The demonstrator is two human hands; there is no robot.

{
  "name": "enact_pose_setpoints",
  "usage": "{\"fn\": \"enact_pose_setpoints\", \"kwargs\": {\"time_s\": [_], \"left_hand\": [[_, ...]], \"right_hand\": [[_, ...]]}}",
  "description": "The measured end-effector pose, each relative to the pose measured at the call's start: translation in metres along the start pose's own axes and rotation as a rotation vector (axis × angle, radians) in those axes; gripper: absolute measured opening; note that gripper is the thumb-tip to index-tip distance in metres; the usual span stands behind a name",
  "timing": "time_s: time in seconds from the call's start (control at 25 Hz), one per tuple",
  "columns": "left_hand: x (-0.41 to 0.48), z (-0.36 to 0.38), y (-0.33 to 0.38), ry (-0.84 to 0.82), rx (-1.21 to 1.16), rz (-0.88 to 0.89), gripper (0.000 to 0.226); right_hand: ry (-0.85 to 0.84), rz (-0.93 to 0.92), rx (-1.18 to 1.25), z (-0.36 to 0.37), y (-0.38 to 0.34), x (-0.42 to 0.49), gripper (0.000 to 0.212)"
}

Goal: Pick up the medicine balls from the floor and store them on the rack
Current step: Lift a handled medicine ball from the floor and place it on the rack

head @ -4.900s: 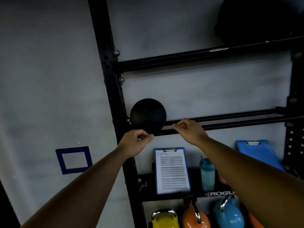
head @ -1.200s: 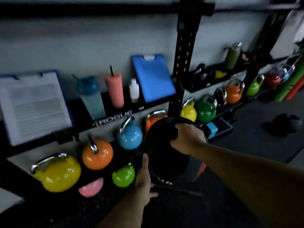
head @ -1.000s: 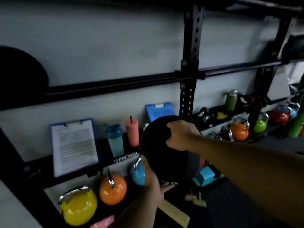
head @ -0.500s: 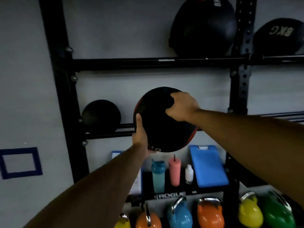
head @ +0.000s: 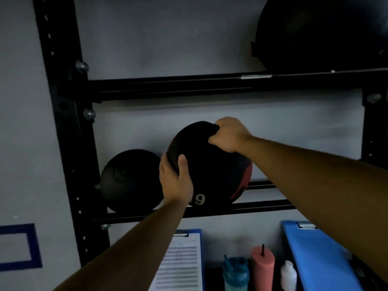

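Medicine ball clasped between both hands.

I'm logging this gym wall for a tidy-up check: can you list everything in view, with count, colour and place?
Held medicine ball: 1, black and red, marked 9, at the middle rails.
Small ball: 1, black, on the middle rails, left of it.
Large ball: 1, black, top shelf, right.
Rack: 1, black, against the grey wall.
Clipboards: 2, blue; one with paper, one bare.
Bottles: teal, pink, white, bottom shelf.
Tape square: 1, blue, wall left.
Left hand: grip on ball's left side.
Right hand: grip on ball's top.
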State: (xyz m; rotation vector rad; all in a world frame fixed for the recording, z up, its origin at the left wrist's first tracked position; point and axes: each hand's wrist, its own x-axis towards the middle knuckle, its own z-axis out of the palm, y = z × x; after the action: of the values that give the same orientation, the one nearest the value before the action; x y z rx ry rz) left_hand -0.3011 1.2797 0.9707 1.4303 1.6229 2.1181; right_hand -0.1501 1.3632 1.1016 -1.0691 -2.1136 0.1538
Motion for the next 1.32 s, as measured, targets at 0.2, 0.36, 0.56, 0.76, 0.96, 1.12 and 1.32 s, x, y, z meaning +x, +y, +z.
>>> {"fn": "enact_pose_setpoints", "kwargs": {"time_s": [0.2, 0.36, 0.56, 0.76, 0.96, 1.12, 1.32], "left_hand": [[0.051, 0.003, -0.021, -0.093, 0.366, 0.358, 0.072], [0.082, 0.027, -0.019, -0.204, 0.496, 0.443, 0.062], [0.095, 0.039, -0.031, -0.147, 0.482, 0.448, 0.051], [0.086, 0.036, -0.02, -0.183, 0.561, 0.386, 0.058], [0.056, 0.032, 0.001, -0.198, 0.732, 0.214, 0.067], [-0.028, 0.044, 0.007, -0.125, 0.632, 0.298, 0.064], [-0.077, 0.071, 0.046, -0.381, 0.467, 0.169, 0.041]], "right_hand": [[-0.142, -0.032, -0.107, 0.032, 0.003, 0.079, 0.028], [-0.201, 0.042, -0.078, 0.04, 0.049, 0.113, 0.032], [-0.214, 0.107, 0.237, 0.045, 0.079, 0.125, 0.037], [0.006, 0.015, 0.416, 0.052, 0.09, 0.093, 0.037], [-0.113, -0.09, 0.304, 0.038, 0.142, 0.028, 0.066], [-0.169, 0.051, 0.066, -0.025, 0.191, -0.02, 0.065], [-0.136, 0.171, -0.024, -0.101, 0.206, -0.122, 0.059]]}}
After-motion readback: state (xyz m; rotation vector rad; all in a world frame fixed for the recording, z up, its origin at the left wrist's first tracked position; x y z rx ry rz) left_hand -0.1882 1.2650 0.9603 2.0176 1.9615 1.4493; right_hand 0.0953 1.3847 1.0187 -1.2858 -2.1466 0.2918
